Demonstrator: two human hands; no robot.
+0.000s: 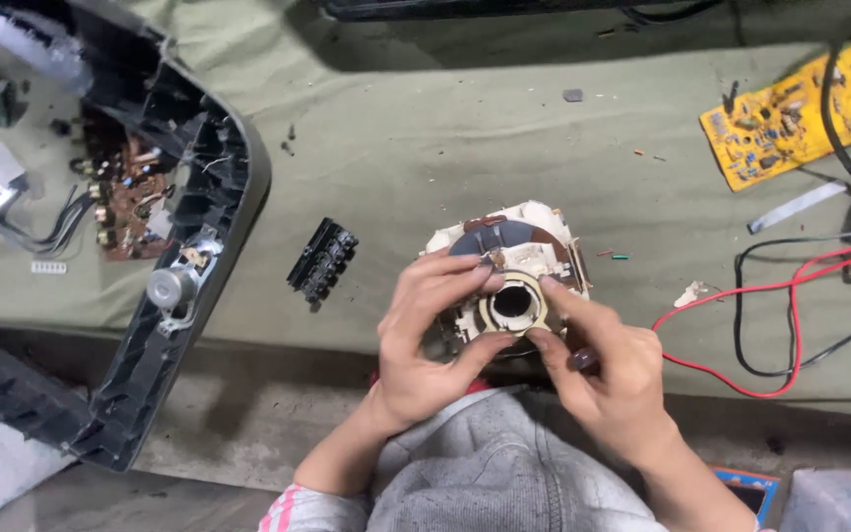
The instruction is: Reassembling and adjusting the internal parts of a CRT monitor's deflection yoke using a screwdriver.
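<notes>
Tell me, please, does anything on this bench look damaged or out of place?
Yes: the black casing on the left lies open with its brown circuit board exposed, and small bits are scattered on the cloth beside the coil assembly.

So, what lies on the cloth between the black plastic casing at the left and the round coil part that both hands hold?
In the head view, a small black ribbed block lies between the casing and the coil part; otherwise bare green cloth.

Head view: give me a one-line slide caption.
Both hands, left hand and right hand, grip a round cream coil assembly over the green cloth.
</notes>
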